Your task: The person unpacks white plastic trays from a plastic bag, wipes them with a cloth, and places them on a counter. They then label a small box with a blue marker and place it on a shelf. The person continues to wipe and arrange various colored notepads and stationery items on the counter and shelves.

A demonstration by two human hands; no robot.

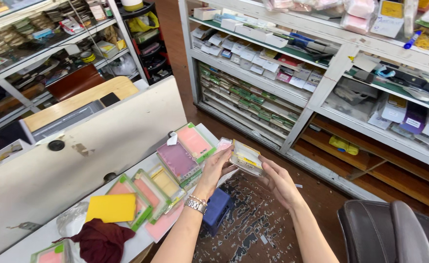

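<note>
- Both hands hold one small clear packet (pixel 246 158) in the air, in front of the person and beyond the end of the counter (pixel 53 229).
- The left hand (pixel 216 168) grips the packet's near-left edge, fingers curled up along it, thumb on the near side. A metal watch (pixel 196 204) sits on that wrist.
- The right hand (pixel 278 181) pinches the packet's right edge between thumb and fingers; the fingers are closed on the packet, not spread.
- The packet is flat, glossy and see-through, with a white and yellow card insert inside. It lies tilted, its face turned up toward the camera. A second, pinkish clear piece (pixel 223 144) shows just behind its left corner; whether that is part of the same packet I cannot tell.
- Just left of the hands, on the counter, lie flat cases in clear packs: a purple one (pixel 177 161), a pink one with a green rim (pixel 195 141), and more pink and yellow ones nearer the camera.
- A plain yellow card (pixel 111 208) lies over the packs nearest the camera, and a dark red cloth (pixel 100 241) is bunched beside it.
- A blue stool (pixel 218 209) stands on the patterned floor under the left forearm.
- A dark leather chair (pixel 390 234) is at the lower right.
- White shelves (pixel 321 92) filled with small boxes run along the far side.
</note>
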